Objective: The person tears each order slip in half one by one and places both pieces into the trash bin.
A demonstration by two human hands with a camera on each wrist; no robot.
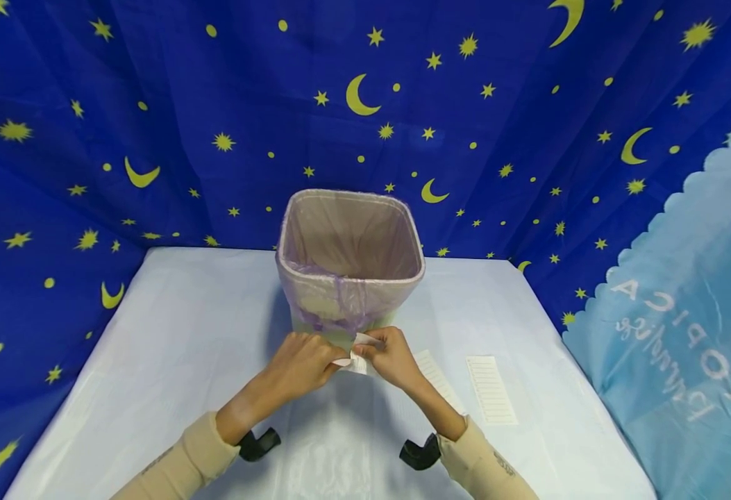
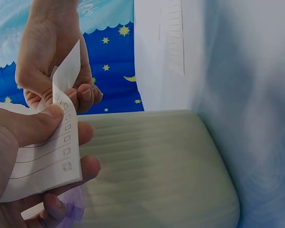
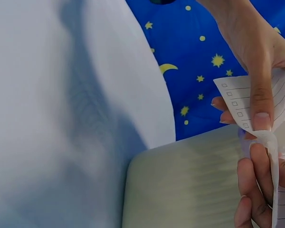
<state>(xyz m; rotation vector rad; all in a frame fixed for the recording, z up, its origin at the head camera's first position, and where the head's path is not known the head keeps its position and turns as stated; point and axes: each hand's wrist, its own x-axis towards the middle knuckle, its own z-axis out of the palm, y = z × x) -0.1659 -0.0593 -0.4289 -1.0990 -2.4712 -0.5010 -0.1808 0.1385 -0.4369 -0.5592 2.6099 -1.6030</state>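
Both hands hold a white paper sheet with ruled lines and small checkboxes (image 2: pixel 42 164), just in front of a bin's near side. My left hand (image 1: pixel 305 361) pinches the sheet with its thumb on top and fingers underneath. Opposite it, my right hand (image 1: pixel 393 355) pinches the other part of the paper between thumb and fingers. Between the two hands the paper is bent and twisted, as the paper (image 3: pixel 230 92) in the right wrist view shows. Whether it is torn there I cannot tell. The bin (image 1: pixel 321 305) stands upright, lined with a translucent purple bag.
Two lined paper sheets, one partly behind the right forearm (image 1: pixel 437 378) and one farther right (image 1: pixel 491 390), lie on the white-covered table (image 1: pixel 171 333). A blue curtain with stars and moons (image 1: pixel 246 104) hangs behind. Light-blue printed cloth (image 1: pixel 690 312) hangs at the right.
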